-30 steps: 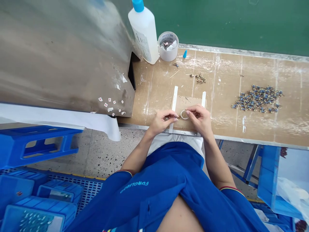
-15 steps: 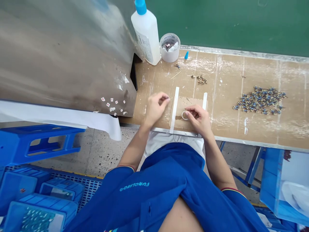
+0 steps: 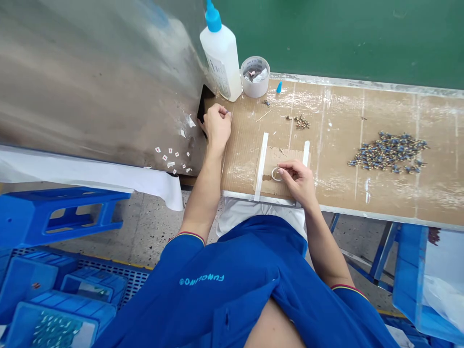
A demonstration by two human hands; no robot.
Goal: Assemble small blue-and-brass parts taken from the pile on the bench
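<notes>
My right hand [image 3: 297,182] is at the cardboard pad near the front edge, its thumb and fingers pinched on a small white ring [image 3: 276,174]. Two white strips run along the pad [image 3: 283,155], a left strip [image 3: 261,166] and a right strip [image 3: 306,153]. Further back and to the left, my left hand [image 3: 218,128] is low over the cardboard, close to the foot of a white bottle [image 3: 222,63] with a blue nozzle. Its fingers are closed together; whatever lies between the fingertips is too small to make out.
A tape roll [image 3: 255,77] holding white scraps stands beside the bottle, near a blue cap [image 3: 279,87]. Small metal parts form a little cluster [image 3: 301,122] and a large pile [image 3: 391,152]. A metal cabinet [image 3: 108,87] borders the left; a blue stool [image 3: 61,212] stands below.
My left hand has moved away from the left strip, back and to the left toward the bottle's foot. My right hand stays on the ring. The view has shifted slightly.
</notes>
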